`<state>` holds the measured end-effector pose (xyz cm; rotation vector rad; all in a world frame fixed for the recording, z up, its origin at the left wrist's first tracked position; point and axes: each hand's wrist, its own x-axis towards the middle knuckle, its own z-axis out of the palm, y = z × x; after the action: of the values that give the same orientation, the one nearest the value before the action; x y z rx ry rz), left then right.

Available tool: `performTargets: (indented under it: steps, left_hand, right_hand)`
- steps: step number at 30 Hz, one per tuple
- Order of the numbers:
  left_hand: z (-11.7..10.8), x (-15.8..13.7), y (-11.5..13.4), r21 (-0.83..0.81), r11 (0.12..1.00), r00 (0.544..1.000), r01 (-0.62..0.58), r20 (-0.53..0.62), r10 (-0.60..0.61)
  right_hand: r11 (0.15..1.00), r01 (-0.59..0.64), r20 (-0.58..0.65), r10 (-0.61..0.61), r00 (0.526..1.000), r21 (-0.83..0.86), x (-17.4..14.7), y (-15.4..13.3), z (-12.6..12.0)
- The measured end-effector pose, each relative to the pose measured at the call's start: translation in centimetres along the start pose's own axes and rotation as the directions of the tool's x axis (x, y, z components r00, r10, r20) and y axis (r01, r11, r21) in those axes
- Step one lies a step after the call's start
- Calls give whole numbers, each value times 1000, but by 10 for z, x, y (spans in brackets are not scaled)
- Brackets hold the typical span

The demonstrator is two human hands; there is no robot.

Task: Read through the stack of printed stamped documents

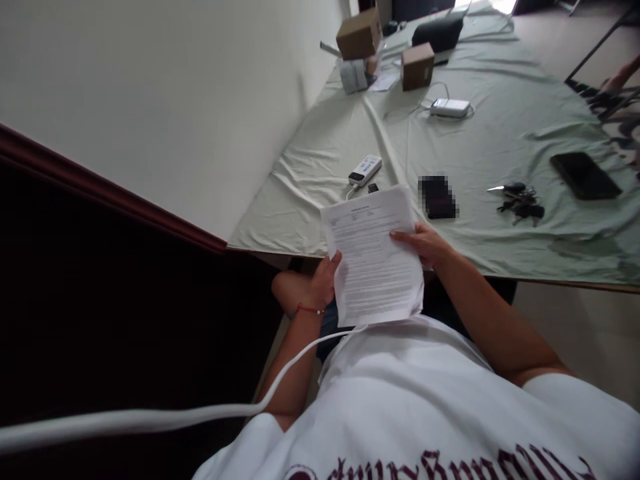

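A stack of printed paper sheets (377,267) is held up in front of my body, over the near table edge. My left hand (324,281) grips its left side, the thumb resting on the front and the other fingers hidden behind. On the right edge my right hand (425,244) pinches the sheets, thumb on top of the print. The text is too small to read. Just beyond the top of the sheets lie a white power bank (366,171) with a cable and a small black object (373,189).
On the green tablecloth (320,180) are a pixelated dark item (439,197), keys (520,201), a black phone (586,175) and another white device (450,108). Cardboard boxes (418,67) and a dark bag (438,33) stand farther back. A white cable (200,415) crosses my left arm. A wall borders the left.
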<state>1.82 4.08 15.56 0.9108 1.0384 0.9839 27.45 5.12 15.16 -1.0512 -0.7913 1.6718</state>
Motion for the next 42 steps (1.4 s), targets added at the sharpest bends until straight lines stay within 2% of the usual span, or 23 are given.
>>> performTargets:
  steps: [3,6,14,18,20,21,22,24,25,26,28,31,34,36,40,42]
  left_hand:
    - [6,-1,10,-106,994,999,10,44,-6]
    - [7,-2,12,-156,988,999,13,33,-8]
    - [8,-11,9,-137,990,997,41,74,-31]
    - [7,-12,8,-118,993,999,14,48,-9]
    - [6,-12,9,-115,993,999,8,48,-2]
    - [6,-12,10,-111,994,998,17,57,-10]
    - [5,-12,10,-103,994,997,33,69,-26]
    - [5,-14,11,-79,994,994,69,89,-62]
    - [5,-15,11,-69,994,993,84,93,-77]
    - [5,-16,12,-64,994,991,94,97,-87]
    - [5,-18,11,-61,993,990,101,106,-94]
    - [4,-17,9,-29,995,988,93,129,-89]
    - [4,-16,7,15,998,989,59,134,-60]
    - [5,-17,9,19,999,989,33,143,-35]
    - [6,-19,11,53,998,985,30,168,-38]
    - [6,-18,7,63,997,982,31,186,-43]
  right_hand:
    - [1000,19,23,-19,1000,-16,-3,-2,1]
    - [998,52,34,-51,998,-31,-4,-5,-1]
    - [990,58,24,-55,998,-128,-7,-9,4]
    - [950,110,46,-101,994,-294,-5,-10,3]
    - [847,211,19,-231,973,-488,0,-20,1]
    - [749,284,10,-347,938,-598,3,-29,0]
    - [610,366,22,-496,868,-702,7,-40,1]
    - [278,489,156,-721,675,-827,13,-65,6]
    - [121,518,259,-756,601,-847,16,-78,12]
    - [-12,536,364,-748,555,-844,18,-90,20]
    - [-187,576,528,-679,510,-796,21,-105,41]
    - [-281,622,643,-587,491,-731,26,-106,75]
    - [-289,673,713,-470,520,-681,33,-92,98]
    - [-276,683,723,-427,543,-676,36,-86,104]
    - [-297,625,684,-443,580,-722,34,-88,106]
    - [-324,604,685,-359,634,-729,29,-91,108]
